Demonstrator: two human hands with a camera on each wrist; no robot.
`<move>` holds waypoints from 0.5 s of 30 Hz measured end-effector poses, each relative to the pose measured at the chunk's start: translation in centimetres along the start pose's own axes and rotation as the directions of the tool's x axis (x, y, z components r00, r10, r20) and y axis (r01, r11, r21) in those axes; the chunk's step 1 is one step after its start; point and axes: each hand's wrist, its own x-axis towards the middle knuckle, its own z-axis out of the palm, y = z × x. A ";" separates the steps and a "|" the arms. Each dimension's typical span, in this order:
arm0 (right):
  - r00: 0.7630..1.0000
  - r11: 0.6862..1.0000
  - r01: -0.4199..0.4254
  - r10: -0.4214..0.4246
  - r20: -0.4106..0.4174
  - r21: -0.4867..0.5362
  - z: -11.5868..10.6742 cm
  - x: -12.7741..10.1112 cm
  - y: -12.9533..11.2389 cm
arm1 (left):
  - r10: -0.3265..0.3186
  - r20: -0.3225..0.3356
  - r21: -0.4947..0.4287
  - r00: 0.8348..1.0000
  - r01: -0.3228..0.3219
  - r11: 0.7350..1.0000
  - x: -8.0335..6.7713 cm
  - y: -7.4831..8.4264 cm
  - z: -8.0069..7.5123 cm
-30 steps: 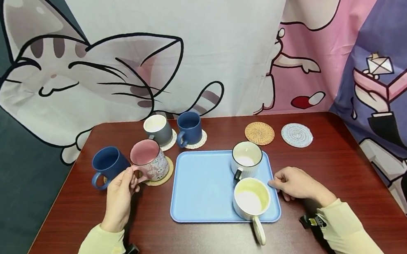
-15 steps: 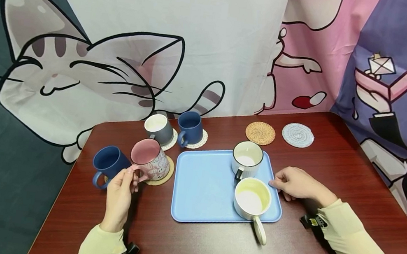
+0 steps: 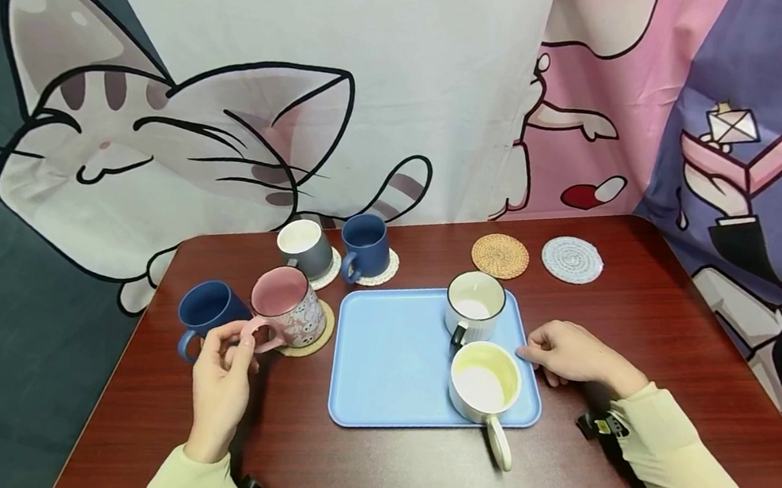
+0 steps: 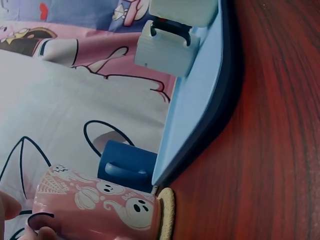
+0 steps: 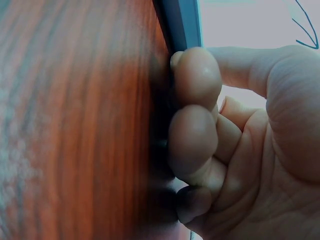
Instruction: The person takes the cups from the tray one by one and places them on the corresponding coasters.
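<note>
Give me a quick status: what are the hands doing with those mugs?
Left hand fingers pinch the pink mug handle, mug on its coaster. Right hand curled, resting against the blue tray edge. Navy mug close beside the pink one.

Bright even light, soft shadows; head view bowed at edges; right wrist view blurred close-up.

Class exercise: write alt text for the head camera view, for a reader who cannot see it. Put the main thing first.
A person's left hand pinches the handle of a pink mug standing on a coaster, beside a dark blue mug. The right hand rests curled at the right edge of a light blue tray holding two white mugs. Further back on the red-brown table are two more mugs and two bare coasters.
</note>
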 end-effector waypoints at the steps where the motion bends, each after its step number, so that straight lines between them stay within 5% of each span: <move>1: 1.000 1.000 0.001 -0.001 0.000 -0.002 0.0 0.0 0.0 | 0.018 -0.003 0.018 1.000 -0.018 1.000 -0.1 0.0 0.0; 8: 1.000 1.000 0.007 -0.007 -0.001 -0.003 -0.1 0.0 0.0 | 0.221 -0.053 0.081 0.974 -0.217 0.973 -0.6 0.8 -0.1; 15: 1.000 1.000 0.004 -0.004 0.003 0.007 0.0 0.1 0.1 | 0.436 0.025 0.022 0.900 -0.436 0.899 -1.4 1.6 0.6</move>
